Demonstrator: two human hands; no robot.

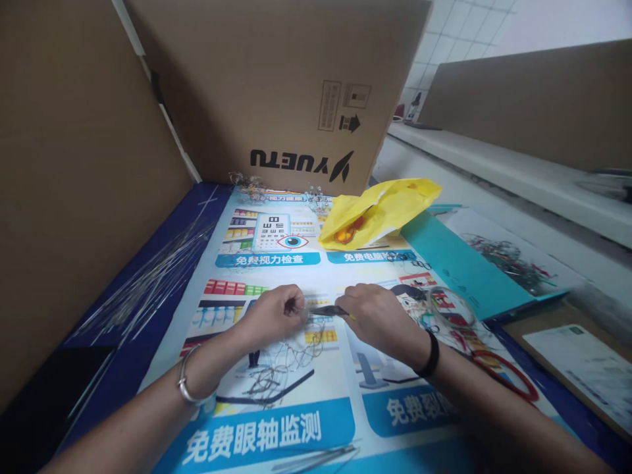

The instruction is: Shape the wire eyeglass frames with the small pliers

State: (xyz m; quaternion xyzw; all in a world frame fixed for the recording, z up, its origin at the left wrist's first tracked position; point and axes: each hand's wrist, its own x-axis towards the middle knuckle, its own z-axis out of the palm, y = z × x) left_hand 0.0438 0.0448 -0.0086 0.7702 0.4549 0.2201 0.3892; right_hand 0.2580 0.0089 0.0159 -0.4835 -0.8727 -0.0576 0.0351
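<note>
My right hand [372,316] is closed around the yellow-edged handles of small dark pliers [328,310], whose jaws point left. Facing it, my left hand [281,313] is closed in a pinch at the jaws, on fine wire that is too small to make out fully. Below my left hand, a loose tangle of thin wire [269,382] lies on the printed poster [345,388]. A bundle of straight wires [320,459] rests at the near edge of the view.
Yellow bag [380,210] behind the hands; long straight wires [148,280] at left. Teal box [444,263] with a wire heap [513,260] at right, red ring [506,375] by my right forearm. Cardboard walls [276,85] stand behind and left.
</note>
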